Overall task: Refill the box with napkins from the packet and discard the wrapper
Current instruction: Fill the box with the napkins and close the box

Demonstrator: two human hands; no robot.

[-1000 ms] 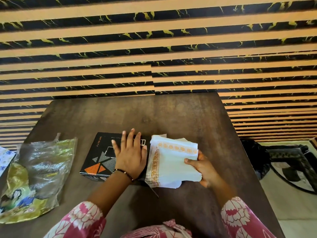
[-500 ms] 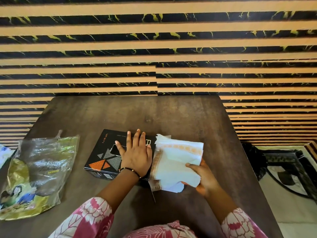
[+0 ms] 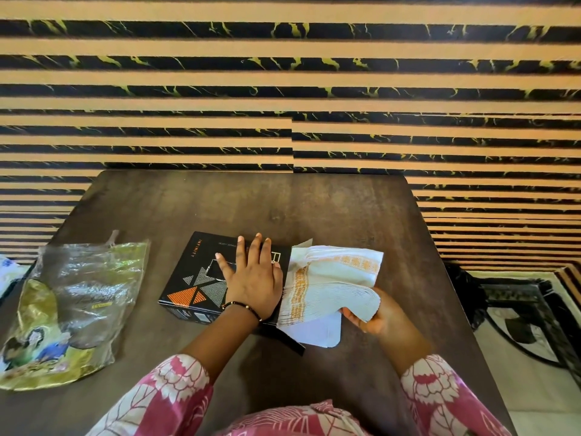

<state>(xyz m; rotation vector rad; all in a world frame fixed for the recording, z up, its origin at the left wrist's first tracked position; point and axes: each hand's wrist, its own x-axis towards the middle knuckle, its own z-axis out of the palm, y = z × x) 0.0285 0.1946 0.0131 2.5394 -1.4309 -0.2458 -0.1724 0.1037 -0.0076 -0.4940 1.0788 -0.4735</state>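
A black napkin box (image 3: 201, 275) with orange and grey triangles lies flat in the middle of the table. My left hand (image 3: 253, 278) rests flat on its top with straight fingers. At the box's right end, my right hand (image 3: 374, 316) grips a thick stack of white napkins (image 3: 333, 278) with orange borders; the stack bends and its left edge meets the box's open end. The box's flaps (image 3: 317, 332) stick out under the stack. The empty clear and yellow-green wrapper (image 3: 72, 306) lies on the table at the left.
The dark wooden table (image 3: 251, 202) stands against a striped black and tan wall. Off the table's right edge, a dark bag (image 3: 462, 287) and a patterned mat (image 3: 522, 322) lie on the floor. A blue and white object (image 3: 8, 272) shows at the far left.
My right hand has shifted to the stack's lower right corner and the napkins now bend and fan out against the box's end. My left hand stays on the box.
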